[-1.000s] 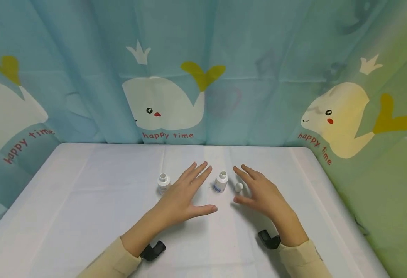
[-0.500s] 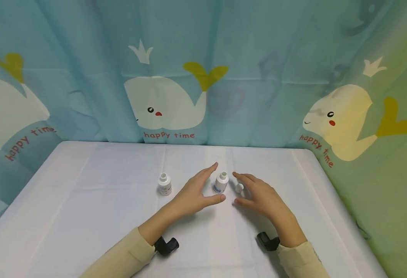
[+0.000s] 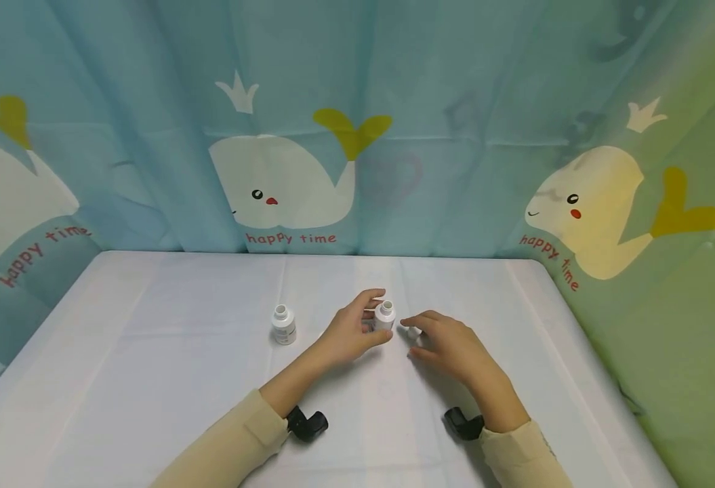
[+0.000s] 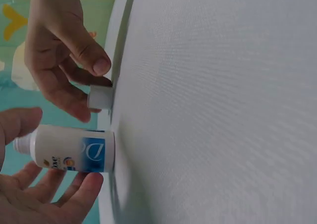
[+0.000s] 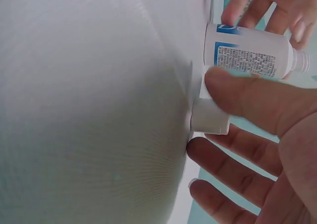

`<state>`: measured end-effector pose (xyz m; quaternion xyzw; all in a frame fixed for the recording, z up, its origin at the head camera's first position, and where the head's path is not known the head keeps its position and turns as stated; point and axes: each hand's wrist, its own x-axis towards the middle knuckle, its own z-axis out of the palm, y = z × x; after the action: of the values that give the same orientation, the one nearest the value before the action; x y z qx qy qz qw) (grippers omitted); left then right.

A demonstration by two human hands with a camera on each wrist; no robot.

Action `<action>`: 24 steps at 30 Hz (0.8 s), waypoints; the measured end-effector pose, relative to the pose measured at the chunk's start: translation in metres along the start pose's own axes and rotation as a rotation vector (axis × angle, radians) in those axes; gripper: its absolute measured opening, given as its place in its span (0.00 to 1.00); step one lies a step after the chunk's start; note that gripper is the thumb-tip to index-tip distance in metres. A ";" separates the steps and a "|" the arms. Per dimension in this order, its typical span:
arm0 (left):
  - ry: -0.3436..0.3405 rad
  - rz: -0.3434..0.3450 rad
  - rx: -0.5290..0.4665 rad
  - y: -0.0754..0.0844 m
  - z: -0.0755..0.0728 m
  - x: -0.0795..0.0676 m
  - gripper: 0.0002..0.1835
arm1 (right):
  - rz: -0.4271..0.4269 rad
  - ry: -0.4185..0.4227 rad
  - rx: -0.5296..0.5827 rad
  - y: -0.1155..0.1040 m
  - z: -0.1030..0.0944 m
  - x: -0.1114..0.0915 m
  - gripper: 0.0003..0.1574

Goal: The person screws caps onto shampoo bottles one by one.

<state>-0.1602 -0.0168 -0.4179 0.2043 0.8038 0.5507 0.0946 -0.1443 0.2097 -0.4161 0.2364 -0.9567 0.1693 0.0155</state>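
Note:
My left hand (image 3: 346, 333) curls round a small white bottle (image 3: 384, 316), thumb in front and fingers behind. The bottle stands upright and uncapped on the table. A blue label panel shows on the bottle (image 4: 74, 149) in the left wrist view. My right hand (image 3: 451, 347) hovers round a small white cap (image 5: 210, 116), its thumb and fingers spread on either side. In the head view that hand covers much of the cap (image 3: 414, 333). Whether the right fingertips touch the cap, I cannot tell.
A second uncapped white bottle (image 3: 284, 325) stands upright to the left of the left hand. All of it sits on a table with a white cloth (image 3: 168, 379). Behind hangs a blue-green curtain (image 3: 442, 183) printed with whales.
My left hand has moved right, away from the second bottle, and its fingers have come round the other bottle. My right fingers have drawn in slightly over the cap.

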 end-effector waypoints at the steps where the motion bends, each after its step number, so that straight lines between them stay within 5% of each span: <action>1: 0.004 -0.007 0.005 -0.001 0.001 0.001 0.35 | -0.009 0.007 -0.001 0.000 0.000 0.000 0.27; 12: 0.035 -0.054 0.031 -0.009 0.005 0.006 0.26 | -0.027 0.022 -0.019 -0.002 0.000 0.002 0.18; 24: 0.064 0.010 0.055 -0.012 0.005 0.002 0.23 | -0.065 0.071 0.107 -0.003 -0.015 -0.001 0.17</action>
<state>-0.1625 -0.0158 -0.4305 0.1929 0.8203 0.5350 0.0604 -0.1434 0.2126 -0.4013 0.2618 -0.9369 0.2278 0.0424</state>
